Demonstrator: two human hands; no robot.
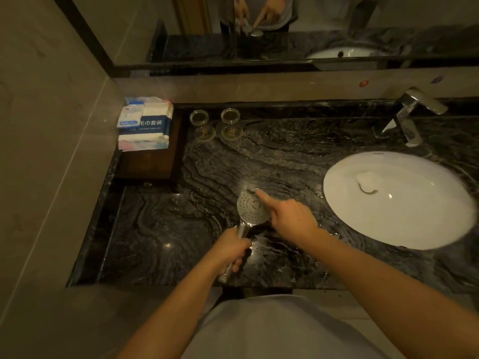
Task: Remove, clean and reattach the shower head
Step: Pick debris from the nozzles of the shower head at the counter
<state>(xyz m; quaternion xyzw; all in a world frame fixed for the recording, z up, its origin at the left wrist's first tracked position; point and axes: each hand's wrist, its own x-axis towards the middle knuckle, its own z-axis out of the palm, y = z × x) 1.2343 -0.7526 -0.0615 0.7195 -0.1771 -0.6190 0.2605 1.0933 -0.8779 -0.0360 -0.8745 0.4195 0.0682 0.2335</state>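
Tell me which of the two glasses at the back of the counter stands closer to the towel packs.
The left glass: it stands nearer the stacked towel packs on the wooden tray; the right glass is farther toward the faucet.

1 shower head [252,207], 2 glasses [199,117], 1 sink [414,224]

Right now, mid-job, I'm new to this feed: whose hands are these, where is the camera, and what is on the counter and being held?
There is no machine here: a person works bare-handed, and the single picture comes from a camera on their head, looking down.

The left hand grips the handle of the shower head, which is off its hose, spray face up over the dark marble counter. The right hand stretches its index finger onto the spray face, apparently rubbing the nozzles.

At right is a white sink with a chrome faucet. At the back stand two glasses, and at left packaged towels sit on a wooden tray. The mirror reflects the hands.
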